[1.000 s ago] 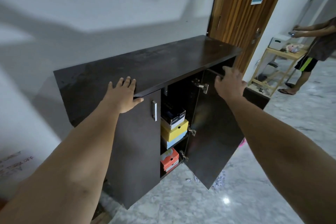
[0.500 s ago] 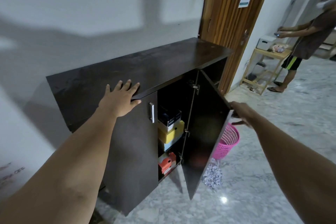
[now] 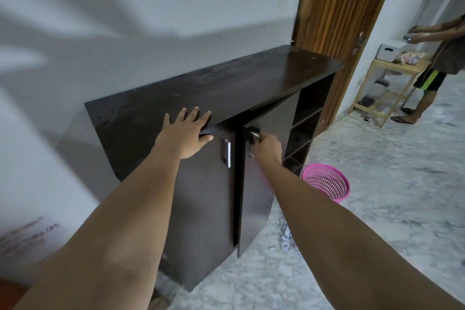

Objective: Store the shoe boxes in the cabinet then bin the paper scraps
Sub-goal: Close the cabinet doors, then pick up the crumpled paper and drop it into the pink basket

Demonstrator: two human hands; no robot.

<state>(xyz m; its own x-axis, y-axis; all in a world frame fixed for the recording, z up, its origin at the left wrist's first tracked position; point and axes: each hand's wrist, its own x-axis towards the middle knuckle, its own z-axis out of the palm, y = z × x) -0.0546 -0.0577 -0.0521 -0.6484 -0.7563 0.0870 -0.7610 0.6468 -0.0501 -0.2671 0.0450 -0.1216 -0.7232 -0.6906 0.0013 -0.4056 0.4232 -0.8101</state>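
Note:
A dark brown cabinet [image 3: 226, 88] stands against the white wall. My left hand [image 3: 185, 133] lies flat on its top front edge, fingers straight, thumb under the lip. My right hand [image 3: 266, 150] grips the metal handle of the right door [image 3: 256, 196], which is almost shut with a narrow gap left. The shoe boxes are hidden behind the doors. Paper scraps [image 3: 286, 240] lie in a small heap on the floor beside the door, partly behind my right forearm. A pink mesh bin [image 3: 327, 181] stands on the floor to the right.
The left door [image 3: 201, 196] is shut, with a silver handle [image 3: 227, 152]. Open shelves [image 3: 302, 128] form the cabinet's right end. A wooden room door [image 3: 334, 7] is behind. A person [image 3: 437, 68] stands by a wooden rack [image 3: 387, 88] at the far right. The floor is marble.
The right door swung from wide open to nearly shut. My right hand moved from the door's outer edge to its handle. The boxes went out of sight; my left hand stayed put.

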